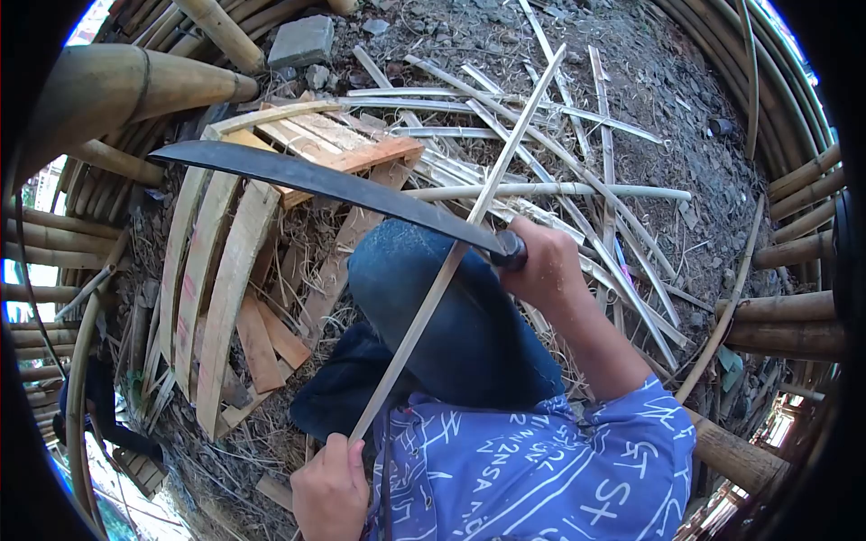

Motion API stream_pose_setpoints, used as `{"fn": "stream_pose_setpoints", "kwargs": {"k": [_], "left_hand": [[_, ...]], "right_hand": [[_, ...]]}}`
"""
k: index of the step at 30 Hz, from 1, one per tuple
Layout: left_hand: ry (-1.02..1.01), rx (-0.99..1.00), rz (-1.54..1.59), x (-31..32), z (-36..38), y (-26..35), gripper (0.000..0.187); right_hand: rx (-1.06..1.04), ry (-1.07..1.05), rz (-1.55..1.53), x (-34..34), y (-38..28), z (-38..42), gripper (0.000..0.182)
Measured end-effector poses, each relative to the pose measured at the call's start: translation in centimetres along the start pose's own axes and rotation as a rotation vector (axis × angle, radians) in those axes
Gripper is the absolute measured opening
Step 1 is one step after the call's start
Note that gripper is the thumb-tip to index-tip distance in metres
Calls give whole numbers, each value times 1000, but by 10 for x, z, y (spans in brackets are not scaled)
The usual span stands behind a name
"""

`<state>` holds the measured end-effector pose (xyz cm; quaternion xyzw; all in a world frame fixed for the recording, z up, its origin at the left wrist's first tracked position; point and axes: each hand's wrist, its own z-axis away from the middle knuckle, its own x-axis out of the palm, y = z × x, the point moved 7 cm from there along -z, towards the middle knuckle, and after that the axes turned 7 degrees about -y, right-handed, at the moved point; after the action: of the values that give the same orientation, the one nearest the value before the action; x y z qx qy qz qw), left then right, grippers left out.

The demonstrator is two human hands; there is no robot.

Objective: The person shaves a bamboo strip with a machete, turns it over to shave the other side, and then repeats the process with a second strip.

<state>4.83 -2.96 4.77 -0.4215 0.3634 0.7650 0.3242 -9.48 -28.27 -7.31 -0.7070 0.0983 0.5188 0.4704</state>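
Note:
A long dark machete (pixel 334 185) extends leftward from my right hand (pixel 544 261), whose fingers are wrapped round its handle. My left hand (pixel 331 491), low in the view, grips the lower end of a long thin bamboo strip (pixel 410 338). The strip slants up to the right over my bent knee (pixel 406 270), and the blade crosses it just above the knee. Whether blade and strip touch there I cannot tell. Several split bamboo strips (pixel 564 158) lie criss-crossed on the ground beyond my right hand.
Curved wooden planks (pixel 236 261) and a wooden crate (pixel 316 135) lie at the left. A grey block (pixel 301 41) sits at the top. Thick bamboo poles (pixel 135 81) stand or lie round both sides. Another person's dark-clothed leg (pixel 113 419) shows at the lower left.

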Motion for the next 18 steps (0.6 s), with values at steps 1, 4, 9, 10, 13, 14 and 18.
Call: {"fn": "stream_pose_setpoints", "kwargs": {"k": [1,4,9,10,13,14,18], "left_hand": [[-18,3,11,1,0,0,20],[-56,-6,10,2,1,0,18],[-149,-214,-28,20,8,-23,24],[-153,-230,-9,21,12,-29,26],[-165,-144,61,7,11,-26,22],[-163,-45,111,1,8,-19,19],[-208,-63,174,0,-4,-21,23]], "right_hand": [[-7,13,21,3,3,-3,17],[-4,20,61,4,7,-8,19],[226,133,107,-3,53,-19,5],[319,132,166,-4,86,-24,8],[397,156,251,4,161,-12,11],[375,185,272,3,169,-15,11],[383,220,220,-6,157,-16,11]]}}
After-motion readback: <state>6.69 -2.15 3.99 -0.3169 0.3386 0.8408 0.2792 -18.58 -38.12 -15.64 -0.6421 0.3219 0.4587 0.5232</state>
